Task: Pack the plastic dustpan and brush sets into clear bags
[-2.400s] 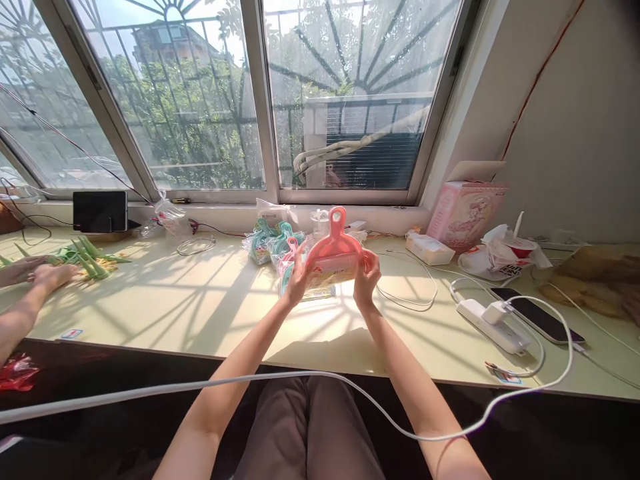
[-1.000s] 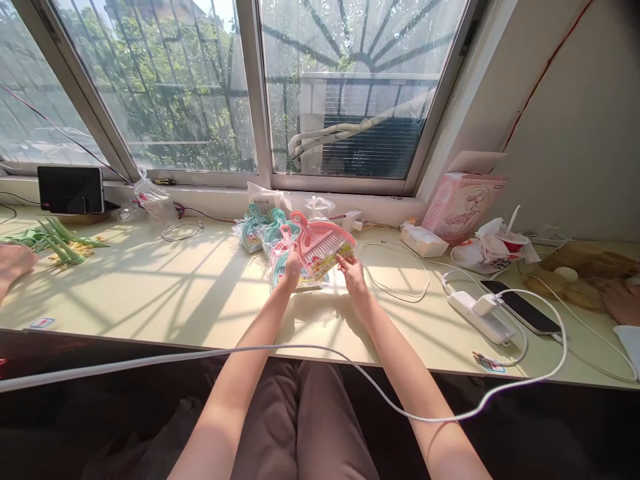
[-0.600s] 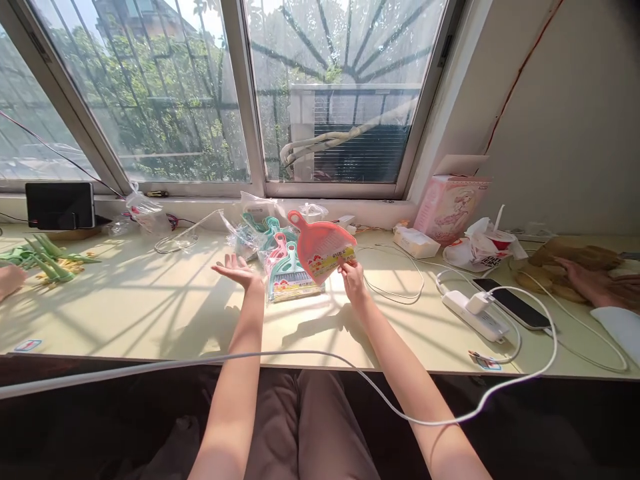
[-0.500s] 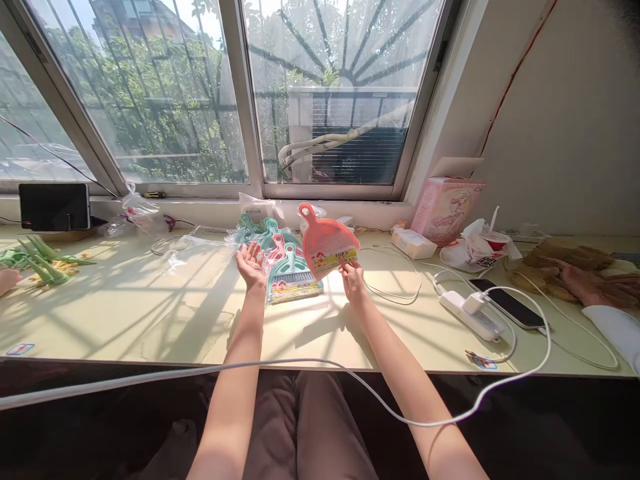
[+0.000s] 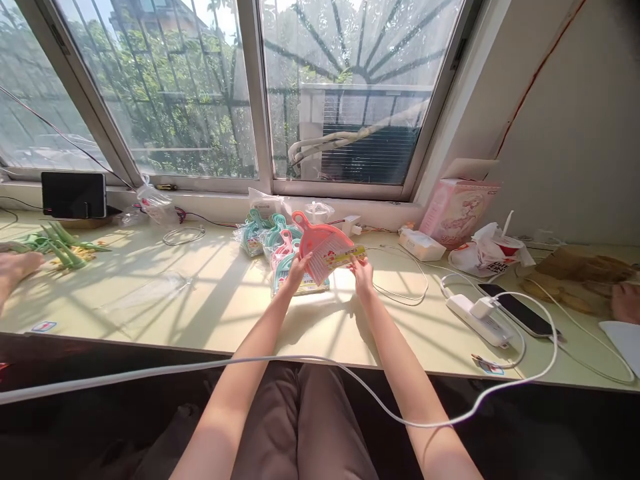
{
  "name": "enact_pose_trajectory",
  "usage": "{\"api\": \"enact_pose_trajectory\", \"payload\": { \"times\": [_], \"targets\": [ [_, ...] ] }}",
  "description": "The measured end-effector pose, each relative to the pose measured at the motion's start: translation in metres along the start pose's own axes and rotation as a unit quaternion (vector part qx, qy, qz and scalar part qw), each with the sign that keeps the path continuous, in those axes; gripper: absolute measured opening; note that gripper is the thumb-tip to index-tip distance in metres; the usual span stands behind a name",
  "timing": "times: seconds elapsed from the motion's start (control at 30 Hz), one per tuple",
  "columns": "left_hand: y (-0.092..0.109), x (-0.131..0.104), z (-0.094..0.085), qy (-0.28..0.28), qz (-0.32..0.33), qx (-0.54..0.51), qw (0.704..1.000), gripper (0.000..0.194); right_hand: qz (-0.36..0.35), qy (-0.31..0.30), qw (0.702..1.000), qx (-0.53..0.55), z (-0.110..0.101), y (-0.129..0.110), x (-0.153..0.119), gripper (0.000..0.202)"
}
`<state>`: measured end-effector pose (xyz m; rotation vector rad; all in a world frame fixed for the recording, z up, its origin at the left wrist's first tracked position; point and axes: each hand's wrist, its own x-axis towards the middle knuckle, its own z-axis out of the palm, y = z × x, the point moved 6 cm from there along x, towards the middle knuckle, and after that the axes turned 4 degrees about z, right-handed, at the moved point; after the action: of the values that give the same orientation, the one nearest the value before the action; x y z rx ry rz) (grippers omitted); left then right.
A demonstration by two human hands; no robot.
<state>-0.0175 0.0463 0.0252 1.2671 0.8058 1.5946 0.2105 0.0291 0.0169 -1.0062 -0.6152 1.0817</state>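
A coral-red dustpan [image 5: 325, 237] with a looped handle and a yellow printed label is held up over the table, tilted with its handle toward the upper left. My left hand [image 5: 296, 272] grips its left edge. At its lower right corner, by the label, my right hand [image 5: 363, 273] pinches it. Behind and below lie several packaged dustpan-and-brush sets: teal ones [image 5: 278, 230] at the back, and a pink one [image 5: 285, 244] nearer. The front set is partly covered by my left hand and the red dustpan.
To the right are a white power strip [image 5: 477, 319], a phone [image 5: 520, 311], a pink box [image 5: 457, 210] and a bagged cup [image 5: 493, 250]. A white cable [image 5: 320, 360] crosses before me. Left are a tablet [image 5: 74, 195] and green stalks [image 5: 70, 248]; other people's hands show at both sides.
My left hand, open and apart before, has moved right and taken the dustpan's left edge. The dustpan has tilted further clockwise. The view has shifted slightly left.
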Motion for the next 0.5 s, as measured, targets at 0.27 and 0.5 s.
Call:
{"api": "enact_pose_trajectory", "payload": {
  "times": [0.27, 0.5],
  "targets": [
    [0.014, -0.009, -0.007, 0.107, -0.046, -0.016, 0.993, 0.037, 0.030, 0.099, 0.994, 0.043, -0.072, -0.009, 0.046, 0.054],
    [0.018, -0.012, -0.002, 0.073, -0.034, -0.009, 0.997, 0.041, 0.009, 0.098, 0.992, 0.073, -0.067, -0.008, 0.050, 0.011]
  ]
}}
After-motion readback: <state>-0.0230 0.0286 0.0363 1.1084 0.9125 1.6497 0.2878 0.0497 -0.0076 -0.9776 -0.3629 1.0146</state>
